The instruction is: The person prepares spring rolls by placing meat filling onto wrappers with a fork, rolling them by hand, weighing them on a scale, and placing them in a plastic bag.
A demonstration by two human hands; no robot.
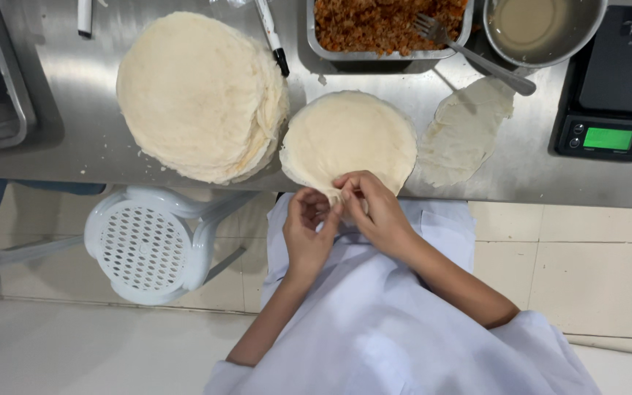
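1. Left hand (307, 232) and right hand (374, 212) meet at the near edge of a round dough wrapper (349, 139); fingers of both pinch that edge.
2. Wrapper lies flat at the front edge of the steel counter (60, 146).
3. Wrapper stack (199, 95) to its left; filling tray (385, 25) with fork (469, 55) behind; scale (612, 88) at right.

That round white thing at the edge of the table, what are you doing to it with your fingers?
A person in a white coat pinches the near edge of a thin round dough sheet with both hands: left hand, right hand. It lies on a steel counter. To its left sits a tall stack of similar sheets. Behind are a tray of reddish-brown filling with a fork, and a scale.
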